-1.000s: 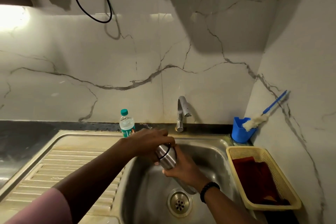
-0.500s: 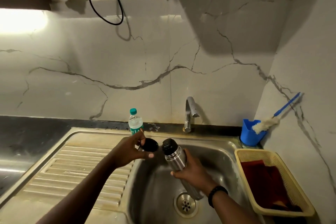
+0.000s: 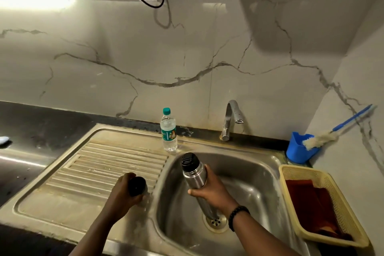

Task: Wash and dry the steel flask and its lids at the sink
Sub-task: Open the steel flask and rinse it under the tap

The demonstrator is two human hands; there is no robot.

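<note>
Right now the right hand (image 3: 209, 191) has its grip wrapped around the middle of the steel flask (image 3: 195, 181), which tilts over the sink basin (image 3: 253, 174) with its foot pointing down toward the drain (image 3: 215, 222). A black inner lid (image 3: 188, 161) is on the flask's neck. The left hand (image 3: 122, 192) has its fingers curled around the outer cap (image 3: 137, 186), whose dark inside faces up, and holds it at the ribbed draining board (image 3: 108, 164), just left of the basin's edge; whether the cap touches the board cannot be told. Behind the basin, the tap (image 3: 230, 118) stands against the marbled wall. A small plastic water bottle (image 3: 168, 130) with a green cap stands upright at the back of the sink, left of the tap. To the right of the basin sits a yellow basket (image 3: 336, 191) holding a red cloth (image 3: 311, 201); behind it a blue cup (image 3: 299, 149) holds a bottle brush (image 3: 320, 139) leaning on the side wall. A dark tabletop (image 3: 41, 127) extends to the left of the sink.
</note>
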